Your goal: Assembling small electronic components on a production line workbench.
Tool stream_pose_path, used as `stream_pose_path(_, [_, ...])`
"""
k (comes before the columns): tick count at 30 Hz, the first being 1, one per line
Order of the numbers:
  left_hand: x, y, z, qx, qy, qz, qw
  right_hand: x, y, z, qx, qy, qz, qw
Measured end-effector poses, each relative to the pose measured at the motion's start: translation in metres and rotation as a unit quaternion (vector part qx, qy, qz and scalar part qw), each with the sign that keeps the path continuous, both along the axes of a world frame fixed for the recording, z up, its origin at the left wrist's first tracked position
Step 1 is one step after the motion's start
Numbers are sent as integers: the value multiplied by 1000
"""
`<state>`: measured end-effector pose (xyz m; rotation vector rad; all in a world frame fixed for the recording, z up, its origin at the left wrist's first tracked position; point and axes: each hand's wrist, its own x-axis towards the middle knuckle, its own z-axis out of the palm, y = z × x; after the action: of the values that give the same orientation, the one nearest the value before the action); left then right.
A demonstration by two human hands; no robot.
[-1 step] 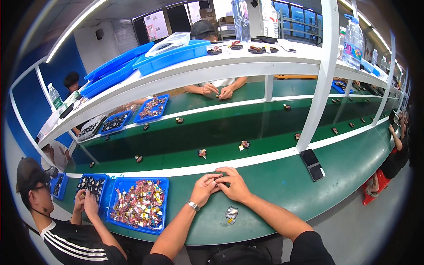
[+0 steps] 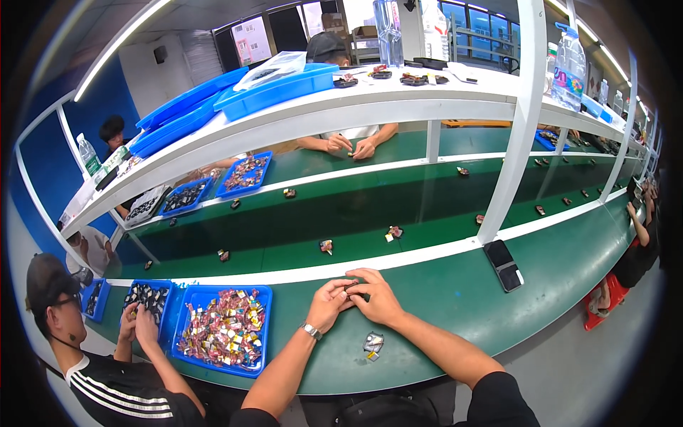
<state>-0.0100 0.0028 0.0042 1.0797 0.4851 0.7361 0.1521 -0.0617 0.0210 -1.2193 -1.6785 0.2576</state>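
Over the green table, my left hand [image 2: 328, 306] and my right hand [image 2: 378, 297] meet at the fingertips. Between them they pinch a small dark part [image 2: 351, 285], mostly covered by the fingers, so its exact kind does not show. Closer to me than the hands, a small grey-and-black part [image 2: 373, 341] with a yellow tab lies on the table, touched by neither hand. To the left of my left forearm sits a blue tray [image 2: 267, 313] heaped with small reddish, white and yellow parts.
Beyond the white rail, small assemblies [image 2: 326, 247] lie spaced along a green belt. A black phone [image 2: 503, 265] rests right of my hands, near a white post [image 2: 514, 142]. At left a co-worker [image 2: 121, 384] handles parts over another blue tray. A white shelf [image 2: 398, 107] spans above.
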Motion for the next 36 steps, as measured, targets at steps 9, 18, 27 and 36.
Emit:
stream_pose_path(9, [-2, 2, -3, -17, -7, 7, 1000, -3, -6, 14, 34, -23, -58, 997])
stream_pose_path(18, [-1, 2, -2, -12, 0, 2, 1000, -1, -7, 11, 91, -124, -73, 985])
stream_pose_path(27, [6, -2, -1, -15, 8, 43, 999, -8, -2, 1, 98, -183, -102, 973])
stream_pose_path(36, [2, -4, 8, -52, -19, 45, 997, 34, 29, 2, 78, -162, -143, 973])
